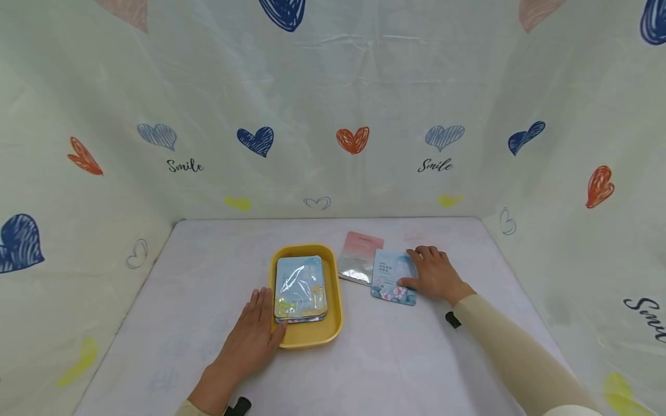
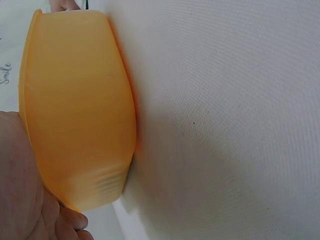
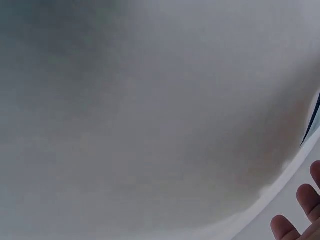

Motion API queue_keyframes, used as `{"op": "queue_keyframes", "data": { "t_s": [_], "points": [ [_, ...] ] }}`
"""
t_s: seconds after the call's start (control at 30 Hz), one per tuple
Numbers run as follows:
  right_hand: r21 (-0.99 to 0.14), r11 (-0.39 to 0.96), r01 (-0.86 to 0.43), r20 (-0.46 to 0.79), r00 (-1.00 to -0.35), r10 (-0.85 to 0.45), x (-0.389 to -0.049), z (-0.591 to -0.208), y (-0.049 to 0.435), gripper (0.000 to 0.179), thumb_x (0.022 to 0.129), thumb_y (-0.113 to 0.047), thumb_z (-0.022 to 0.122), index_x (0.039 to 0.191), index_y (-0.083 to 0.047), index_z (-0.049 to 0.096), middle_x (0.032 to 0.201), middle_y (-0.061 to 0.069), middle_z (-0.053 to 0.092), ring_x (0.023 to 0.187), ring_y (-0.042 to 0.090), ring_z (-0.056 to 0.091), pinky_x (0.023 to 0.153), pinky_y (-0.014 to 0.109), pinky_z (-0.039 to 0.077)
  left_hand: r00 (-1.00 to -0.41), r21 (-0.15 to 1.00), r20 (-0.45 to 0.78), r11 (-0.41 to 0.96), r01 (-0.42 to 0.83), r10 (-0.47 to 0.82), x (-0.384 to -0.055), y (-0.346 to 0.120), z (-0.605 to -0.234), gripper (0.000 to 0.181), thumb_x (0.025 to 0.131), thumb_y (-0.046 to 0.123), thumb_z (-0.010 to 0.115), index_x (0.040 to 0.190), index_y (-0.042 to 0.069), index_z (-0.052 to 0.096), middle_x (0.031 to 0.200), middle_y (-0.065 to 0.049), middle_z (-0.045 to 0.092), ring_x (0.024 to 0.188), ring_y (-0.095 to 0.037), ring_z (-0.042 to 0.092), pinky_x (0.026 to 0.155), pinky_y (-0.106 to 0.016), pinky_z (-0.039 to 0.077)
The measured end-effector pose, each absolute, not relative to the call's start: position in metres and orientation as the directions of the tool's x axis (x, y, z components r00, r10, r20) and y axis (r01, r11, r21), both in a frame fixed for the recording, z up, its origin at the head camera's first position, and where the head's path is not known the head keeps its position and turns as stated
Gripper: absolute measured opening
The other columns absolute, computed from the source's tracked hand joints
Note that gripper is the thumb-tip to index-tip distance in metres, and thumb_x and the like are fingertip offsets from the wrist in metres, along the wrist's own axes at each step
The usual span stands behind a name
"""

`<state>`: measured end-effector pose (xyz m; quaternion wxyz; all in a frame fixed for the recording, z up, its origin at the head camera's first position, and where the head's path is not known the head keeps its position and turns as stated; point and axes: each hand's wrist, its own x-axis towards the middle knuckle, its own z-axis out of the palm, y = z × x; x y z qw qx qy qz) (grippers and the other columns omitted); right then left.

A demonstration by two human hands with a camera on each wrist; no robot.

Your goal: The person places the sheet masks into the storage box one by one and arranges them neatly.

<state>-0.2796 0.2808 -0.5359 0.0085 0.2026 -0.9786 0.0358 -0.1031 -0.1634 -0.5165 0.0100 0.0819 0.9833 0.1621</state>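
Note:
A yellow tray (image 1: pixel 335 323) holds a small stack of flat light-blue sachets (image 1: pixel 300 286). Along its left rim rests my left hand (image 1: pixel 248 332), fingers extended together and thumb at the near left corner. The left wrist view shows the tray's outer wall (image 2: pixel 80 105) close by the palm (image 2: pixel 17 180). To the right of the tray, my right hand (image 1: pixel 434 274) touches the right side of a blue floral sachet (image 1: pixel 391 274), thumb over its edge and fingers spread. Several of its fingertips (image 3: pixel 307 197) appear in the right wrist view.
A pink and silver sachet (image 1: pixel 359 257) lies between the tray and the blue floral sachet, which overlaps its right edge. White cloth covers the table (image 1: pixel 385 364). A curtain printed with hearts (image 1: pixel 255 141) encloses the back and both sides.

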Motion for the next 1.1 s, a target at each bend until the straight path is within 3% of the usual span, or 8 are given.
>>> {"op": "queue_keyframes", "data": {
  "t_s": [0.17,0.33,0.7,1.0,1.1],
  "points": [
    [-0.051,0.915,-0.4,-0.009,-0.916,-0.401,-0.288,-0.537,0.276,0.106,0.084,-0.084,0.065,0.155,-0.007,0.05,0.15,0.02,0.05,0.139,0.045,0.042,0.114,0.067,0.037,-0.987,0.323,0.007,0.934,0.155,0.161,-0.103,-0.163,-0.519,0.084,0.108,0.038,0.057,0.163,-0.011,0.018,0.17,-0.031,0.023,0.161,-0.047,0.017,0.128,-0.061,0.027],
    [-0.044,0.92,-0.39,-0.036,-0.92,-0.391,-0.29,-0.535,0.276,0.102,0.082,-0.081,0.069,0.149,-0.005,0.057,0.147,0.021,0.051,0.137,0.045,0.043,0.114,0.067,0.037,-0.987,0.316,-0.006,0.937,0.149,0.159,-0.104,-0.163,-0.519,0.085,0.108,0.039,0.057,0.164,-0.01,0.016,0.171,-0.03,0.022,0.161,-0.046,0.015,0.128,-0.06,0.026],
    [-0.103,0.929,-0.355,-0.062,-0.93,-0.362,-0.294,-0.538,0.276,0.105,0.079,-0.083,0.071,0.148,-0.005,0.056,0.152,0.023,0.046,0.139,0.047,0.041,0.115,0.067,0.037,-0.988,0.311,-0.031,0.941,0.133,0.15,-0.105,-0.163,-0.518,0.087,0.108,0.04,0.056,0.165,-0.009,0.014,0.172,-0.03,0.021,0.162,-0.045,0.014,0.129,-0.059,0.025],
    [-0.147,0.927,-0.346,-0.049,-0.933,-0.356,-0.293,-0.537,0.276,0.107,0.074,-0.082,0.076,0.139,0.0,0.053,0.146,0.023,0.051,0.132,0.045,0.045,0.107,0.063,0.041,-0.989,0.314,-0.036,0.941,0.128,0.146,-0.104,-0.163,-0.518,0.087,0.108,0.041,0.056,0.165,-0.009,0.012,0.172,-0.03,0.02,0.162,-0.045,0.013,0.129,-0.059,0.025],
    [-0.186,0.921,-0.342,-0.037,-0.934,-0.354,-0.293,-0.534,0.274,0.11,0.071,-0.081,0.08,0.141,0.0,0.051,0.138,0.02,0.057,0.121,0.04,0.051,0.103,0.06,0.043,-0.989,0.315,-0.034,0.94,0.128,0.146,-0.104,-0.164,-0.519,0.087,0.108,0.04,0.056,0.165,-0.009,0.012,0.172,-0.03,0.02,0.162,-0.045,0.013,0.129,-0.059,0.025]
  ]
}}
